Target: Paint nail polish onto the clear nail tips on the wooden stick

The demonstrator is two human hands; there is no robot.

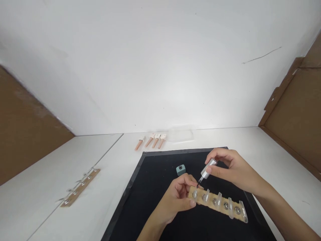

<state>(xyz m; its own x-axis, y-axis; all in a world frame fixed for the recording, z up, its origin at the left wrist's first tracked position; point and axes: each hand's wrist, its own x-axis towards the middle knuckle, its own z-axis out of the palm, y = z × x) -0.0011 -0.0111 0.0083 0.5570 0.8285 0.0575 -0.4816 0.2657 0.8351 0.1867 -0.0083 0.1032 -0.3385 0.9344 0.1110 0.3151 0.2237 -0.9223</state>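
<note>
My left hand (179,197) grips the left end of a wooden strip (220,206) between thumb and fingers. Several clear false nail tips (219,199) stand along the strip, with round shiny pieces at their bases. Above that end, my right hand (229,169) pinches the silver cap of a nail polish brush (208,169). Its dark bristles point down at the leftmost nail tip; whether they touch it I cannot tell. Behind my left hand, a small teal nail polish bottle (181,170) with a dark open mouth stands on the black mat (140,201).
On the white table (105,187), a second wooden strip with nail tips (80,189) lies at the left. Several pinkish-brown tapered pieces with white ends (155,140) lie behind the mat, beside a clear plastic tray (180,134). Brown cardboard panels (296,113) flank both sides.
</note>
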